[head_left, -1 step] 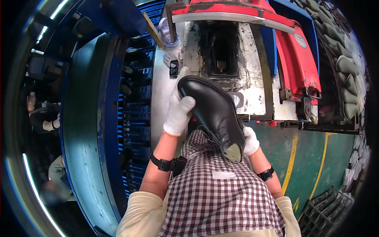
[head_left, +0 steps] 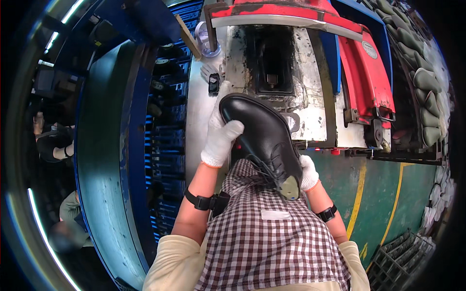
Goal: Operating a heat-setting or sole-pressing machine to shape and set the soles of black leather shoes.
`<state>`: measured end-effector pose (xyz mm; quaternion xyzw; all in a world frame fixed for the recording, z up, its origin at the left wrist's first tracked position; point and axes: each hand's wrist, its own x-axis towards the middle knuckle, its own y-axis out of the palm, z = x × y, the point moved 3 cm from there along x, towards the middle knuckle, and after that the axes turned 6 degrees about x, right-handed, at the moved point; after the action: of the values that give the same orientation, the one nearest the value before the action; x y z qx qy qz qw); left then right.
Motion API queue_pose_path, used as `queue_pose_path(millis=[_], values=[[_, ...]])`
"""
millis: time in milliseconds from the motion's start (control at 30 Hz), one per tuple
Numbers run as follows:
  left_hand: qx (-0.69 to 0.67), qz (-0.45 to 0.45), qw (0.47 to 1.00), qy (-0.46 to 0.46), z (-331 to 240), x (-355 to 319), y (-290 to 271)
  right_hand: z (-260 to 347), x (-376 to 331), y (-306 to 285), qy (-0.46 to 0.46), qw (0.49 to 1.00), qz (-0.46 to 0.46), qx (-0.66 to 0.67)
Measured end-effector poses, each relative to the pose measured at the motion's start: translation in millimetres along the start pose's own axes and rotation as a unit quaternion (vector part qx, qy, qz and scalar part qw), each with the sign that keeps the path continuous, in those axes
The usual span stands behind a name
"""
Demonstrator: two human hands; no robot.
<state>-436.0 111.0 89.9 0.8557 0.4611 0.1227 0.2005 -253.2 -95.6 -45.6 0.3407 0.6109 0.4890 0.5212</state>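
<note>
I hold a black leather lace-up shoe [head_left: 264,136] in front of my checked apron, toe pointing away and to the left. An olive-green last top shows at its heel opening. My left hand [head_left: 221,138], in a white glove, grips the shoe's side near the toe. Gloved in white as well, my right hand [head_left: 308,172] holds the heel end from below. Each forearm carries a black strap.
Just beyond the shoe stands a stained white machine [head_left: 310,111] with a dark opening and a red cover [head_left: 364,72]. A blue-green conveyor [head_left: 102,145] curves along the left, with other people beyond it. Grey-green shoe parts [head_left: 427,82] pile up at right; a black crate [head_left: 398,262] sits lower right.
</note>
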Motion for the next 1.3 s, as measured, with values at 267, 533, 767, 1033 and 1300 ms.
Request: queue_pose_path(millis=[267,533,767,1033,1300], values=[[0.086,0.055,0.995,0.017,-9.4,2.2,12.0,-1.0,0.7,-24.0,0.022,0.989,0.031,0.142],[0.141,0.043,0.988,0.034,-21.0,-8.5,36.1,3.5,5.5,-64.9,0.025,0.991,0.059,0.115],[0.245,0.040,0.958,0.144,-25.2,-16.0,40.6,-6.2,-0.9,-45.6,0.041,0.985,0.038,0.163],[0.287,-0.069,0.951,0.088,-22.5,6.6,14.3,-7.4,-8.7,-17.4,-0.022,0.989,-0.136,-0.057],[0.303,-0.227,0.925,-0.011,7.0,31.0,-59.2,-13.2,22.6,95.1,0.156,0.967,0.072,0.188]])
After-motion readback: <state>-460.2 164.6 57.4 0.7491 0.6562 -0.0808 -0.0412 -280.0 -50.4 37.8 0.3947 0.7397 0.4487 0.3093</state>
